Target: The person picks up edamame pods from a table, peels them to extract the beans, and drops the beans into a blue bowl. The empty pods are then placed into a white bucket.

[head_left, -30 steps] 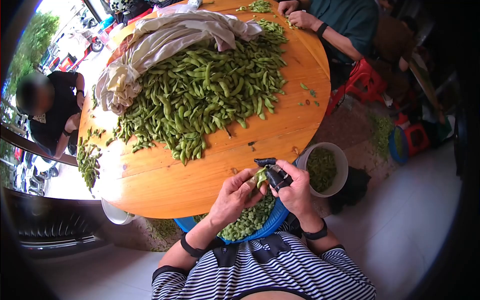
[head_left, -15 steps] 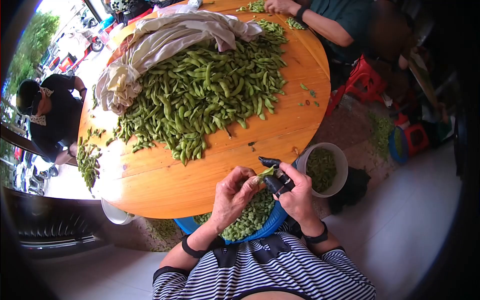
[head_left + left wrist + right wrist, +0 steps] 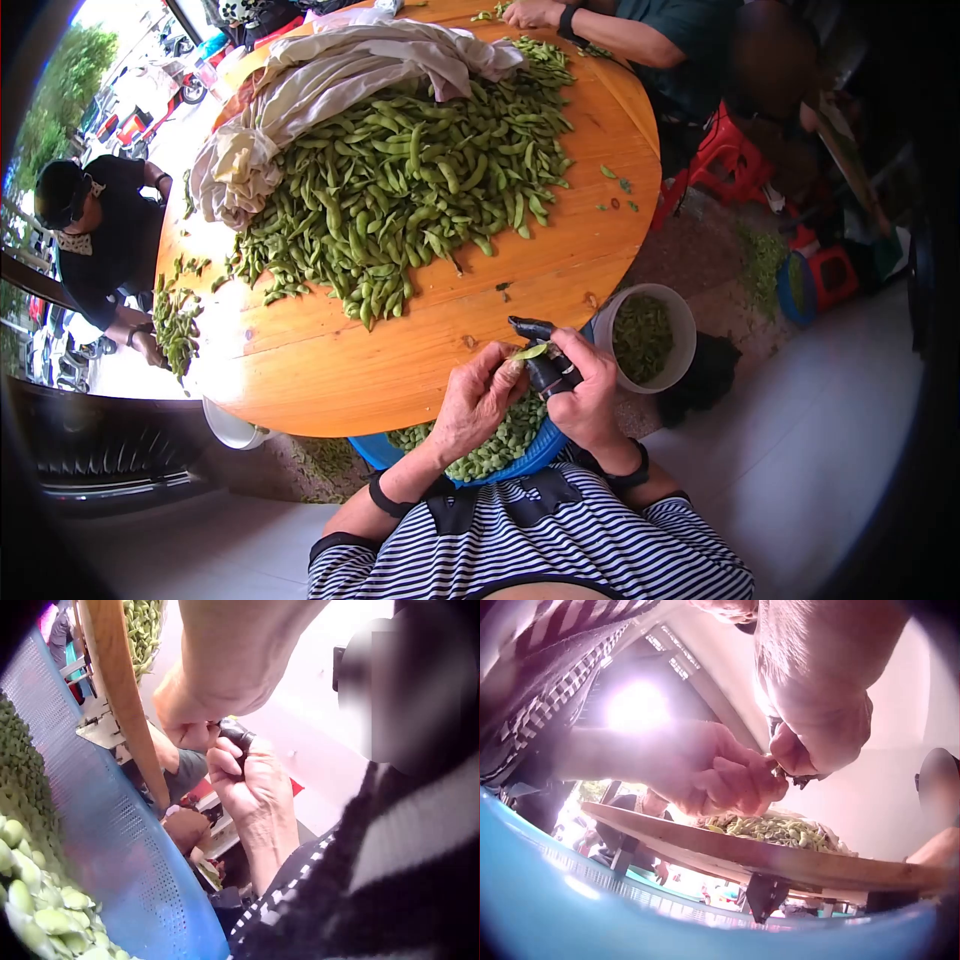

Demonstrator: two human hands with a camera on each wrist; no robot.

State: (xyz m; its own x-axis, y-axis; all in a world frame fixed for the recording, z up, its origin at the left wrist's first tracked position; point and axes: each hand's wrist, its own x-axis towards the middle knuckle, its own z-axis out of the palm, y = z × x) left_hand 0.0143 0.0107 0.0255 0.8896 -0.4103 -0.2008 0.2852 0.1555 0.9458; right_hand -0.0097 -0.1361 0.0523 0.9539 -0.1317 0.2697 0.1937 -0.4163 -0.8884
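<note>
In the head view a green soybean pod (image 3: 531,352) is between my two hands, over the table's near edge. My left hand (image 3: 470,402) pinches it with thumb and fingertips. My right hand (image 3: 588,388) has its curled fingers and thumb at the pod's other end, with black covers (image 3: 546,378) on several digits. Below both hands sits a blue basket (image 3: 548,447) of shelled green beans (image 3: 492,452). The left wrist view shows the basket's perforated wall (image 3: 142,847) beside the hands. In the right wrist view the fingertips meet and hide most of the pod.
A big pile of pods (image 3: 400,190) covers much of the round wooden table (image 3: 330,370), partly under a pale cloth (image 3: 330,80). A white bucket (image 3: 683,345) of green pieces stands at right, another bucket (image 3: 232,425) at left. Other people sit at the far right and left.
The pod has turned to lie flatter between my fingertips, and both hands have shifted slightly. The person at left leans lower with a hand near the small heap; the far person's hands moved left.
</note>
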